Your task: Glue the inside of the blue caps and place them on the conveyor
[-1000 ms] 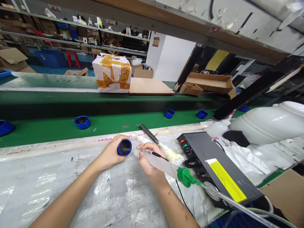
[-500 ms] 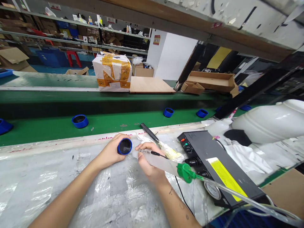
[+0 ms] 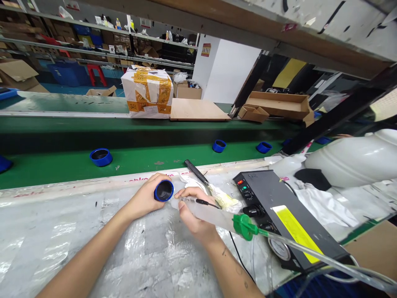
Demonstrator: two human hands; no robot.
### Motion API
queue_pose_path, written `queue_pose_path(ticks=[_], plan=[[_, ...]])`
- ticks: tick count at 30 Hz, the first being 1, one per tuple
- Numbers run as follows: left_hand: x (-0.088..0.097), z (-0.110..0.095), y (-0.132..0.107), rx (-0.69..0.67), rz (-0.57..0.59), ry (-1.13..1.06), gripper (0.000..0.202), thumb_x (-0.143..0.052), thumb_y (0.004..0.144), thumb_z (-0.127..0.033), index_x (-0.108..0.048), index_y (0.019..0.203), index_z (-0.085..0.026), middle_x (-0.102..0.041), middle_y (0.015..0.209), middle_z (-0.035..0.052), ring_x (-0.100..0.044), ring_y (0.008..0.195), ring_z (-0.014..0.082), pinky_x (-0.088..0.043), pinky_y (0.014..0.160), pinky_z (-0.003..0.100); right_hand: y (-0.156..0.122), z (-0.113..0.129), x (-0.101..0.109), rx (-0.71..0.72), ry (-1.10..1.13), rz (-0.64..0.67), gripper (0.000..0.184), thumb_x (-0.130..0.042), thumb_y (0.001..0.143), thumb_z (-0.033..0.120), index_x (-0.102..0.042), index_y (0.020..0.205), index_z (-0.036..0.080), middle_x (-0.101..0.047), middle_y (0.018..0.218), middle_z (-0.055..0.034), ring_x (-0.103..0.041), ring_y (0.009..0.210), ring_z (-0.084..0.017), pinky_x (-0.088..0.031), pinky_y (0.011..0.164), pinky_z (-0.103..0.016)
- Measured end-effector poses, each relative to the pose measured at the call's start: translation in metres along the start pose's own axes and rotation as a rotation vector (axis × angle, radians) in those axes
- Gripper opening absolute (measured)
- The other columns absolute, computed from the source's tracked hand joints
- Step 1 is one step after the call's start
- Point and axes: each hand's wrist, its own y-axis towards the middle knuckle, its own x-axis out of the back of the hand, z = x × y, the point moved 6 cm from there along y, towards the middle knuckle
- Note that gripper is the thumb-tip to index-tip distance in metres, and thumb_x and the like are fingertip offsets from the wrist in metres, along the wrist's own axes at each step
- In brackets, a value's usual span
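Note:
My left hand [image 3: 148, 196] is closed round a blue ring-shaped part [image 3: 164, 191] with a dark inside, tilted so its opening faces me. Close beside it, my right hand [image 3: 195, 211] grips a translucent dispensing syringe [image 3: 214, 216] with a green cap [image 3: 245, 227] and a clear air hose at its back end. The syringe's front end points at the part's right rim; whether its tip touches is too small to tell. Several similar parts, such as one blue ring [image 3: 101, 157], stand on the green conveyor belt [image 3: 161, 159] beyond my hands.
A black dispenser controller [image 3: 288, 219] with knobs and a gauge sits at right. Behind the right hand lie a black-handled tool [image 3: 196, 172] and a stained cloth [image 3: 228, 199]. A large white plastic jug [image 3: 356, 157] is far right. A taped box [image 3: 147, 92] stands beyond the belt.
The blue rings on the belt have shifted slightly left. Both hands keep nearly the same hold, and the view has moved a little.

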Motion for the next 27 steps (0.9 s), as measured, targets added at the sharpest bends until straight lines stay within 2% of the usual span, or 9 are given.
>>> queue_pose_path(ticks=[5,11,15,19,27], plan=[[0.0,0.0,0.0,0.002,0.0,-0.02,0.053,-0.061,0.065,-0.005,-0.061,0.115,-0.023,-0.065,0.12,0.0055,-0.062,0.118,0.0271,-0.05,0.103,0.04,-0.003,-0.002,-0.003,-0.001,-0.015,0.042,0.014,-0.066,0.081,0.016,-0.066,0.092,0.024,-0.081,0.088,-0.0025,-0.08,0.082,-0.021,-0.062,0.073,-0.029],[0.001,-0.001,0.0,0.01,0.01,-0.031,0.055,-0.06,0.063,-0.003,-0.062,0.113,-0.023,-0.065,0.12,0.0056,-0.062,0.117,0.0272,-0.051,0.102,0.04,-0.002,0.004,-0.004,0.008,0.031,0.017,0.012,-0.066,0.08,0.017,-0.066,0.09,0.024,-0.081,0.087,-0.0028,-0.08,0.08,-0.021,-0.063,0.075,-0.03],[0.0,0.001,0.0,0.011,0.015,-0.042,0.047,-0.065,0.068,-0.008,-0.062,0.112,-0.023,-0.065,0.122,0.0068,-0.061,0.118,0.0283,-0.051,0.103,0.042,-0.002,0.007,-0.006,0.01,0.015,0.032,0.012,-0.067,0.081,0.017,-0.067,0.091,0.024,-0.081,0.089,-0.0029,-0.08,0.082,-0.021,-0.063,0.076,-0.03],[-0.001,0.002,0.0,0.004,0.023,-0.048,0.044,-0.071,0.073,-0.013,-0.062,0.115,-0.024,-0.064,0.122,0.007,-0.061,0.119,0.0287,-0.05,0.104,0.042,-0.002,0.009,-0.006,0.003,0.021,0.026,0.01,-0.066,0.08,0.018,-0.068,0.088,0.024,-0.082,0.088,-0.003,-0.08,0.08,-0.021,-0.063,0.072,-0.028],[0.0,0.002,0.0,-0.003,0.031,-0.045,0.043,-0.075,0.074,-0.018,-0.064,0.116,-0.024,-0.065,0.125,0.0085,-0.063,0.12,0.0298,-0.052,0.105,0.043,-0.003,0.01,-0.01,-0.005,0.036,0.027,0.011,-0.067,0.079,0.019,-0.069,0.089,0.024,-0.082,0.088,-0.0028,-0.08,0.078,-0.02,-0.062,0.068,-0.027]])
